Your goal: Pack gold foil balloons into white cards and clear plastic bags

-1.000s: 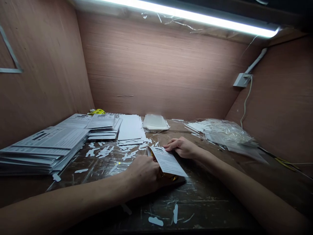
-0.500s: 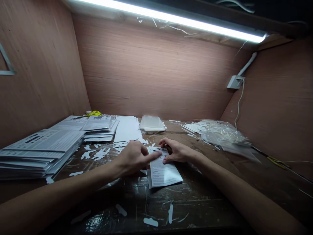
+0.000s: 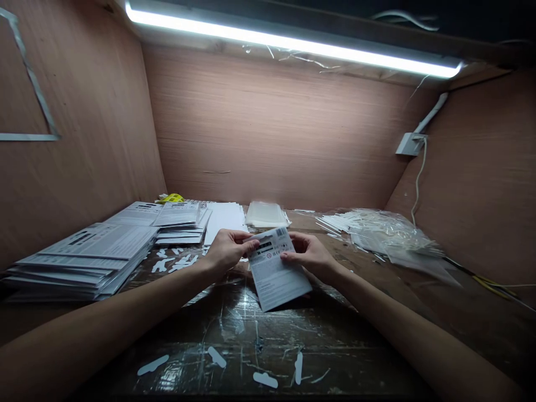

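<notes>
Between my two hands is a printed cardboard card [image 3: 278, 273] with a barcode at its top right corner and a hang-hole slot near its top edge. It is tilted, its lower end toward me. My left hand [image 3: 230, 248] pinches the top left corner, thumb on the printed face. My right hand [image 3: 309, 254] grips the upper right edge, its thumb on the face and the other fingers behind. Several small white hang-hole cut-outs [image 3: 265, 380] lie on the dark tabletop [image 3: 234, 335] nearer to me.
At the left stand stacks of printed cards [image 3: 96, 245], with white sheets [image 3: 225, 219] beside them. A translucent stack [image 3: 266, 214] sits at the back. To the right lie thin white strips [image 3: 335, 222] and a clear plastic bag [image 3: 389, 231]. Wooden panels [image 3: 268, 128] enclose the table.
The card has been raised and tilted. My left hand, blurred over the card before, now pinches its top left corner. My right hand keeps its grip, and the view has shifted slightly.
</notes>
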{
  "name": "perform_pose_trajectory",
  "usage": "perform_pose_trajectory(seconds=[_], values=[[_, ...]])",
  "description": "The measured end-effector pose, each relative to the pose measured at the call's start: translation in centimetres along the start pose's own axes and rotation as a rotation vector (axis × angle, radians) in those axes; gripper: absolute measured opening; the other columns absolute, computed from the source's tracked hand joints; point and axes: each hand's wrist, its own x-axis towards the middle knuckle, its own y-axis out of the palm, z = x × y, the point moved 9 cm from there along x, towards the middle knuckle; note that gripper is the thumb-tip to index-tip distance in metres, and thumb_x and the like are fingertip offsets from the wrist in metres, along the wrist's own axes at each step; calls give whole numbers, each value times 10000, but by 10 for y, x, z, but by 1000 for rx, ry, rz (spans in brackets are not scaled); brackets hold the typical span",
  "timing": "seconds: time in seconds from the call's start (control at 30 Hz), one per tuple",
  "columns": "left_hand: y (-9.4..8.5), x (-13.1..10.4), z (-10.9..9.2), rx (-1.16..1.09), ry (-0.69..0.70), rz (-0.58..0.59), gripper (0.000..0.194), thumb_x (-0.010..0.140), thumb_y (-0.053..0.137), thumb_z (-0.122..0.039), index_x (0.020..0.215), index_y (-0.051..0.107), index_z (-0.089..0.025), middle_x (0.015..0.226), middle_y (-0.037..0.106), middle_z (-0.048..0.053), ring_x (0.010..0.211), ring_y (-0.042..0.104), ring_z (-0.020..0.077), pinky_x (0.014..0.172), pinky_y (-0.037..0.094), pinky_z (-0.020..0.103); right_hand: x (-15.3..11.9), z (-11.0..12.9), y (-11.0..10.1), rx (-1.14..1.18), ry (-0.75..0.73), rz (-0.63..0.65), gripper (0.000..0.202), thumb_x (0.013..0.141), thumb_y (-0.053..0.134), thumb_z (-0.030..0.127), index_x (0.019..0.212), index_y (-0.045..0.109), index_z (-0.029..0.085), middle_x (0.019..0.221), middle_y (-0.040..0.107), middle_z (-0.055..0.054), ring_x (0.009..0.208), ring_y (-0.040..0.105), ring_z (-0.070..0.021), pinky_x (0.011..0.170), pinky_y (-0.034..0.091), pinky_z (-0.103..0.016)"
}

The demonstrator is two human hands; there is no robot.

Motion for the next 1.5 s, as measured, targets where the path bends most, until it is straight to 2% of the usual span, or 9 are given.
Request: perform_pose_trajectory(seconds=[0.1, 0.3, 0.63, 0.8, 1.03, 1.17, 1.27, 1.37, 1.5], values=[[-17, 5, 1, -124, 3, -153, 363, 672, 868, -342, 950, 812, -116, 888, 779, 115, 717, 650, 168, 683, 520, 300, -5, -20, 16, 109, 187, 141, 424, 714, 881, 390, 994, 760, 95, 992, 760, -136, 846, 730, -223, 790, 610, -368], [-26, 10, 10, -127, -36, -198, 249, 688, 797, -318, 820, 779, -108, 808, 758, 101, 673, 646, 165, 649, 509, 294, -3, -27, -7, 170, 171, -147, 449, 643, 925, 364, 967, 745, 112, 863, 761, -101, 707, 719, -190, 588, 589, -281], [-7, 3, -20, 299, 74, 84, 225, 731, 639, -232, 869, 778, -121, 821, 768, 60, 710, 663, 165, 659, 490, 264, -8, -8, -1, 16, 141, 59, 367, 639, 895, 376, 840, 750, 106, 720, 718, -55, 580, 636, -139, 507, 499, -239], [2, 4, -6, 234, -17, 195, 156, 702, 614, -229, 766, 704, -119, 743, 721, 53, 630, 632, 152, 592, 457, 258, -8, -11, 0, -5, 132, 111, 372, 655, 890, 402, 838, 749, 109, 793, 734, -76, 652, 666, -162, 611, 555, -288], [14, 2, 11, 169, -76, 291, 114, 662, 566, -181, 708, 657, -130, 672, 640, 27, 588, 579, 138, 542, 426, 247, -7, -7, -7, -2, 123, 81, 366, 639, 902, 402, 756, 715, 111, 733, 706, -51, 626, 642, -146, 551, 494, -252], [16, -1, 16, 17, -175, 329, 241, 634, 614, -177, 862, 681, -138, 779, 698, 46, 672, 642, 173, 553, 475, 249, -7, -10, -13, 17, 125, 50, 352, 634, 904, 382, 747, 712, 110, 694, 694, -42, 578, 615, -132, 512, 461, -238], [10, 0, 15, -124, -263, 315, 270, 727, 645, -334, 919, 677, -146, 1012, 747, 120, 859, 702, 249, 543, 514, 268, -1, -11, -35, 130, 67, -119, 330, 626, 896, 346, 768, 715, 109, 706, 701, -51, 582, 611, -135, 526, 478, -247], [10, -1, 13, -115, -277, 391, 408, 815, 575, -523, 791, 683, -130, 1204, 724, 186, 1094, 682, 343, 580, 554, 311, -1, -14, -78, 280, -8, -490, 297, 615, 865, 282, 817, 715, 126, 821, 739, -78, 671, 656, -170, 577, 530, -272], [15, -3, 9, 143, -147, 471, 535, 884, 521, -565, 799, 765, -97, 996, 775, 202, 977, 722, 323, 630, 547, 330, -5, -21, -115, 318, -19, -777, 266, 631, 807, 235, 854, 680, 164, 854, 749, -53, 647, 638, -152, 480, 468, -236]])
